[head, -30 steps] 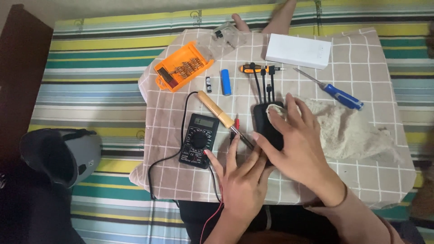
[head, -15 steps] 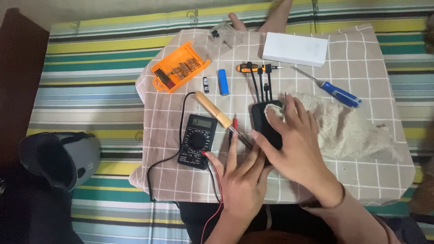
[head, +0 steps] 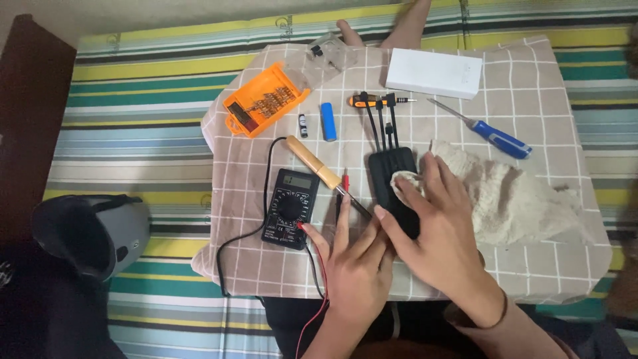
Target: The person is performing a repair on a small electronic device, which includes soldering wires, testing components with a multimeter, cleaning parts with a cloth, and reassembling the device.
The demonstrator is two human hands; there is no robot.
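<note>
right hand [head: 442, 233] pressing cloth [head: 512, 196] onto black power bank [head: 392, 183] mid-frame, left hand [head: 355, 266] flat w/ fingers open, steadying its lower edge, nothing grasped

Bare cloth [head: 531, 266] lies open near right; the multimeter [head: 289, 208], soldering iron [head: 319, 165] and rag [head: 512, 199] crowd the power bank [head: 393, 179].

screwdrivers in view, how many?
2: blue-handled screwdriver right of the white box; orange-black screwdriver by the blue battery. Others may hide under the cloth.
</note>
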